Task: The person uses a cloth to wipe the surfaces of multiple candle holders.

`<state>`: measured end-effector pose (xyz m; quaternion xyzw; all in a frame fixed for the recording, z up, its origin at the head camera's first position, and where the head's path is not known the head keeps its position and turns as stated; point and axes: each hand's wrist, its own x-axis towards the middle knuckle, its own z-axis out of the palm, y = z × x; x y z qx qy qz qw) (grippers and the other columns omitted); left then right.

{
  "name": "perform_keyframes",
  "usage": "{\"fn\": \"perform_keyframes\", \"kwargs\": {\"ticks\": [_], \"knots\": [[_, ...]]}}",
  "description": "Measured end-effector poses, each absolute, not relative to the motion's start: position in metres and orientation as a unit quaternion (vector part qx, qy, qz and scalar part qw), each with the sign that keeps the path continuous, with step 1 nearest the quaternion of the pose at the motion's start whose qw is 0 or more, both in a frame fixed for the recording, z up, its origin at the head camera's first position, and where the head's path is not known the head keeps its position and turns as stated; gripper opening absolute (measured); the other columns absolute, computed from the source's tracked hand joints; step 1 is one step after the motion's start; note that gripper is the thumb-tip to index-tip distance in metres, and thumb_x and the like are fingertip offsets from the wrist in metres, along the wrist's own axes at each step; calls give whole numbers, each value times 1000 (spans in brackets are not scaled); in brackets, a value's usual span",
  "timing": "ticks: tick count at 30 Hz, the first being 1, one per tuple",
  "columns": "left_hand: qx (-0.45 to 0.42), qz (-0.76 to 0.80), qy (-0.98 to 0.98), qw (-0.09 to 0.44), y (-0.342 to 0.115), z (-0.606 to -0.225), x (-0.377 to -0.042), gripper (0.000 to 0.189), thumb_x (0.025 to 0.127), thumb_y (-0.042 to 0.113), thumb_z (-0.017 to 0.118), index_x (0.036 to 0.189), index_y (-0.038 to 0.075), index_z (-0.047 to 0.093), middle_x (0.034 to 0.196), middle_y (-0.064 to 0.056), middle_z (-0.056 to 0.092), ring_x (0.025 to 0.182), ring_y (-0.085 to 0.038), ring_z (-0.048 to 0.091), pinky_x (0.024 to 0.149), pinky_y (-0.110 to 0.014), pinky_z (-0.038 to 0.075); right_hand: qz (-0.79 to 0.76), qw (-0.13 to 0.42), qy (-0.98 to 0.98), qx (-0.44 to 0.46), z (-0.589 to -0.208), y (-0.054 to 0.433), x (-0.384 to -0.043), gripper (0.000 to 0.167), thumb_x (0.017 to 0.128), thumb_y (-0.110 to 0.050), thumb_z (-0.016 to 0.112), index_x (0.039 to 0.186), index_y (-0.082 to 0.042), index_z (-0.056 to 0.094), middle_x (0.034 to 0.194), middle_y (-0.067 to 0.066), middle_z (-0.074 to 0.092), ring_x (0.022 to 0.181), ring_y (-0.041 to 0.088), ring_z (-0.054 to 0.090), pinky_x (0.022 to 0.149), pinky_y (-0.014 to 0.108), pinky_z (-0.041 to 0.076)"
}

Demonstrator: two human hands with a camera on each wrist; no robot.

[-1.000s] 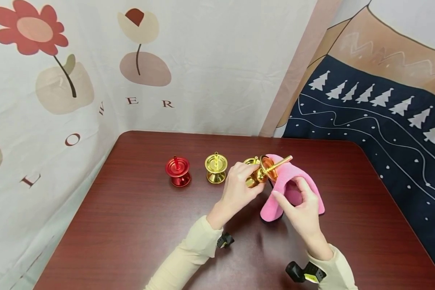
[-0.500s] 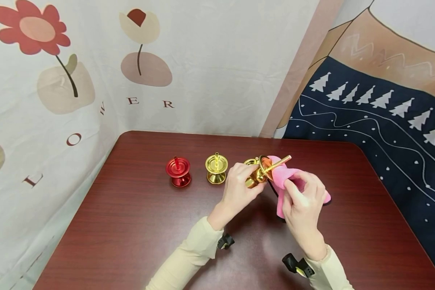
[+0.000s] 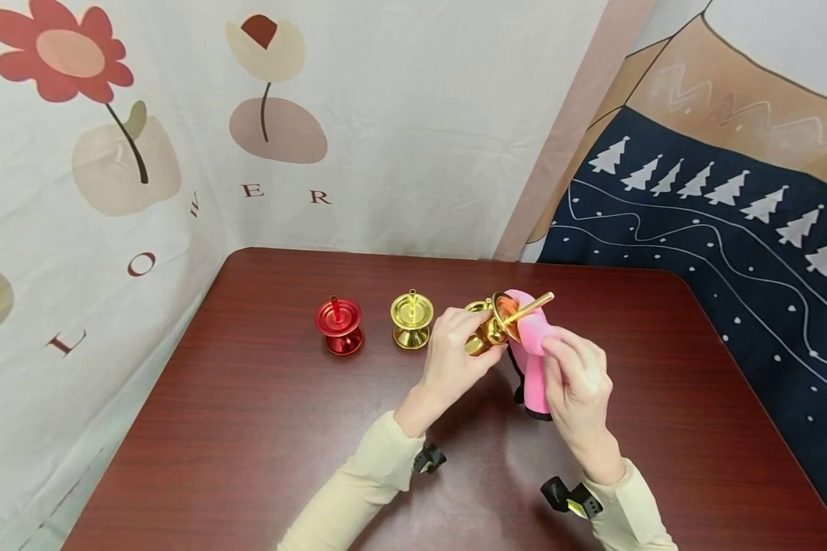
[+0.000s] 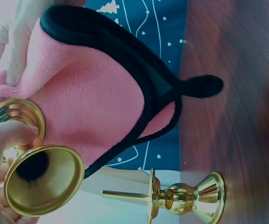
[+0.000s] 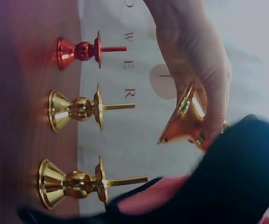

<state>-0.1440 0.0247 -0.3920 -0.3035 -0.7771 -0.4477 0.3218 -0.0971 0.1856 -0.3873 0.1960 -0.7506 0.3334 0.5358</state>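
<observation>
My left hand (image 3: 452, 352) grips a gold candle holder (image 3: 482, 340) by its stem and base, tilted so that its spike points up to the right. Its hollow base (image 4: 50, 182) faces the left wrist camera. With thumb and fingers my right hand (image 3: 582, 386) pinches a pink cloth (image 3: 535, 379) with black edging, pressed against the underside and edge of the candle holder's dish. The cloth's lower part hangs down, and a black loop (image 4: 204, 86) shows at its edge in the left wrist view. Part of the dish is hidden by the cloth.
On the dark red-brown table (image 3: 262, 428) stand a red candle holder (image 3: 340, 329) and a gold one (image 3: 411, 321), both upright to the left. Another gold candle holder (image 5: 52, 184) stands behind my left hand, mostly hidden in the head view. Printed curtains (image 3: 413, 138) hang behind the table.
My right hand has closed from a loose reach into a pinch on the cloth and shifted slightly left. The cloth, spread wide before, now hangs narrower. My left hand and its candle holder barely moved.
</observation>
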Motion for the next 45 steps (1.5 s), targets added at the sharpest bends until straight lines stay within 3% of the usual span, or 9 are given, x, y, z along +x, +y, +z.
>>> {"fn": "perform_keyframes", "kwargs": {"ticks": [3, 6, 13, 19, 23, 28, 34, 40, 45], "knots": [[-301, -452, -776, 321, 25, -393, -144, 38, 65, 11, 82, 98, -1, 69, 91, -8, 70, 84, -23, 57, 76, -35, 44, 384, 501, -752, 188, -388, 188, -94, 40, 91, -29, 61, 93, 11, 59, 86, 22, 65, 75, 11, 60, 75, 11, 45], [-299, -458, -772, 325, 26, -394, -144, 38, 65, 11, 83, 98, -1, 69, 91, -9, 69, 84, -23, 56, 75, -35, 44, 441, 459, -749, 185, -384, 188, -90, 42, 85, -26, 68, 97, 13, 60, 89, 25, 64, 79, -1, 57, 71, 9, 45], [-291, -475, -758, 339, 25, -394, -148, 38, 65, 13, 82, 98, -1, 69, 87, -11, 68, 81, -24, 56, 73, -35, 44, 451, 403, -761, 236, -357, 174, -78, 34, 78, -8, 74, 102, 12, 64, 104, 35, 57, 103, 28, 53, 87, 15, 43], [-285, -484, -754, 340, 21, -393, -150, 39, 65, 11, 82, 99, -1, 69, 86, -11, 67, 80, -24, 56, 73, -35, 45, 415, 406, -779, 236, -362, 177, -79, 41, 65, 19, 60, 105, 9, 65, 103, 30, 58, 98, 22, 55, 83, 10, 42], [-289, -486, -757, 328, 19, -394, -150, 40, 66, 10, 82, 101, -2, 69, 88, -10, 67, 82, -22, 56, 75, -34, 45, 389, 443, -785, 190, -374, 190, -87, 40, 70, 18, 55, 107, 7, 65, 102, 23, 64, 91, 18, 57, 81, 10, 42], [-303, -482, -757, 321, 18, -392, -150, 40, 65, 11, 83, 101, -1, 69, 88, -9, 68, 83, -22, 56, 74, -32, 45, 355, 447, -808, 147, -377, 200, -90, 43, 73, 17, 55, 113, 4, 63, 104, 19, 65, 86, 20, 55, 82, 8, 40], [-323, -463, -761, 321, 18, -388, -148, 39, 65, 11, 83, 99, 0, 69, 91, -7, 69, 85, -21, 57, 76, -34, 44, 327, 440, -814, 192, -372, 202, -93, 35, 77, 16, 51, 104, 2, 69, 101, 19, 66, 87, 32, 55, 87, 13, 38], [-317, -426, -778, 337, 19, -388, -146, 38, 65, 12, 82, 100, 2, 69, 90, -5, 69, 84, -21, 56, 76, -35, 43, 263, 435, -824, 250, -368, 203, -91, 31, 78, 10, 46, 95, 2, 70, 95, 17, 67, 83, 33, 56, 82, 26, 40], [-304, -406, -788, 350, 21, -393, -148, 39, 64, 11, 83, 99, 3, 70, 88, -4, 68, 83, -22, 55, 77, -36, 43, 256, 422, -831, 259, -361, 205, -85, 32, 76, 10, 46, 94, 1, 71, 93, 15, 66, 82, 31, 56, 83, 22, 40]]}}
